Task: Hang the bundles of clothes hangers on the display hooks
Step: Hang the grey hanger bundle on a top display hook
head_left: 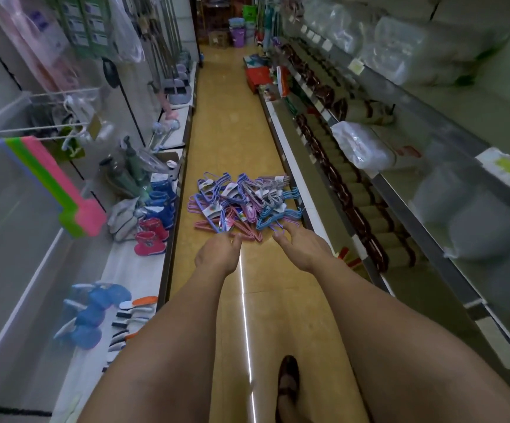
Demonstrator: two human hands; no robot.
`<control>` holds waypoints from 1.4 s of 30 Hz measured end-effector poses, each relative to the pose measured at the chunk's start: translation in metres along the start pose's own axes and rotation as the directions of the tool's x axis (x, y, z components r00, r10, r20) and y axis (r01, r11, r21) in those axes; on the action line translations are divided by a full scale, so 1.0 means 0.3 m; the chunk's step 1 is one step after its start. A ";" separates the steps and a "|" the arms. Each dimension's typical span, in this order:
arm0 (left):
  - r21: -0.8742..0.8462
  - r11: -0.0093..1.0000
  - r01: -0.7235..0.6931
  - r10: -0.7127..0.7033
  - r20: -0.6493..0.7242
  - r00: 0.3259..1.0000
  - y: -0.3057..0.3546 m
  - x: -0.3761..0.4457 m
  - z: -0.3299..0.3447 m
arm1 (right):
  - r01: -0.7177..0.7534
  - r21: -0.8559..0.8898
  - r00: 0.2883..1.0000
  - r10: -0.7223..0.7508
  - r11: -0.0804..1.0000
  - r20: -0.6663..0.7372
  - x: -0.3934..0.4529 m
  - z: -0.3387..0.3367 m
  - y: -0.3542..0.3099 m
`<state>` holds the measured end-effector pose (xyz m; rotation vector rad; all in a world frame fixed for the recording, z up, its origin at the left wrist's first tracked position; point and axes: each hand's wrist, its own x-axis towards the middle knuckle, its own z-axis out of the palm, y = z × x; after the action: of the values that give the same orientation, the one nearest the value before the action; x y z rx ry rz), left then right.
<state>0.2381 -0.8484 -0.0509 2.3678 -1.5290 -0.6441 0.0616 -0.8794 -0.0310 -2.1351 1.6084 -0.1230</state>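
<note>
A pile of hanger bundles (pixel 244 203), in blue, pink and purple with paper labels, lies on the tan aisle floor. Both my arms stretch down toward its near edge. My left hand (pixel 217 254) hovers at the pink bundles, fingers curled, their tips hidden behind the hand. My right hand (pixel 298 247) reaches the blue bundles, its fingertips touching a purple hook at the pile's edge; whether it grips is unclear. White display hooks (pixel 49 128) stick out from the left wall, several bare, one carrying a few white hangers.
Shelves line both sides of the narrow aisle. On the left low shelf stand small boots (pixel 153 236), bottles and brushes (pixel 131 312); coloured plastic boards (pixel 61 184) jut out at hook height. My shoe (pixel 289 380) is on the floor. Buckets and boxes stand at the aisle's far end.
</note>
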 end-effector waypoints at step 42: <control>0.028 1.000 0.011 -0.014 0.135 0.991 0.266 2.064 -0.203 | -0.061 0.002 0.991 0.061 0.998 0.115 2.100 -0.265 -0.028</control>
<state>0.4221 -1.4455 -0.1046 2.3997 -1.5880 -0.8070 0.2386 -1.4870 -0.0830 -2.0472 1.6021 0.0149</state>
